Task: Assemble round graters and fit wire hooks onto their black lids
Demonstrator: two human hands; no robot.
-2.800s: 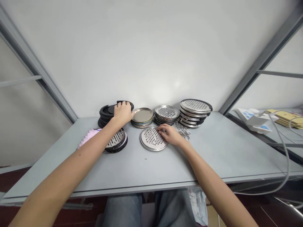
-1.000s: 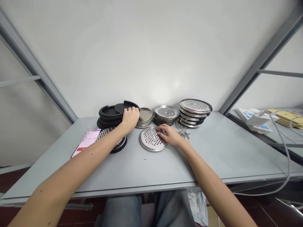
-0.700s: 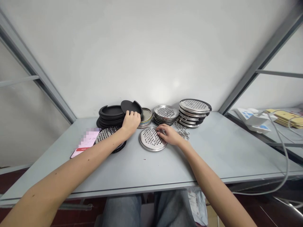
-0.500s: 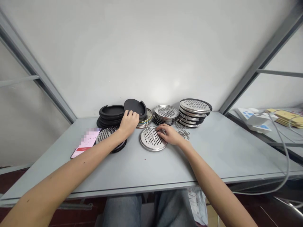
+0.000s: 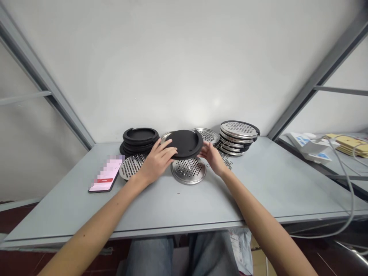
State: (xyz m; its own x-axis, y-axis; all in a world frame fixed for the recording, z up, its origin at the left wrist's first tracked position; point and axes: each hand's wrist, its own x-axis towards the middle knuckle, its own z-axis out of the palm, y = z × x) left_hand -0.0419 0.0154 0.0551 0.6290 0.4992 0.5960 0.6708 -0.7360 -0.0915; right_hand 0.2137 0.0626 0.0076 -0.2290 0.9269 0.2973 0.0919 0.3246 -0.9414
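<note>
A black round base with a raised rim (image 5: 185, 142) is held in the air, tilted, over a round metal grater plate (image 5: 189, 170). Its left edge is gripped by my left hand (image 5: 159, 159), fingers over the top. The fingers of my right hand (image 5: 212, 156) curl against its right edge. The grater plate lies flat on the table, partly covered by the base. Left of it, another grater plate (image 5: 129, 168) lies partly behind my left hand.
Black bases (image 5: 140, 135) are stacked at the back left. Behind the held base are metal grater plates (image 5: 209, 135); at the back right stands a stack of plates with black rims (image 5: 240, 130). Small metal clips (image 5: 227, 161) lie before it. A phone (image 5: 105, 178) rests at left.
The black base has come off the back of the table, moving right and toward me over the grater plate. My right hand has left that plate and moved to the base's right edge.
</note>
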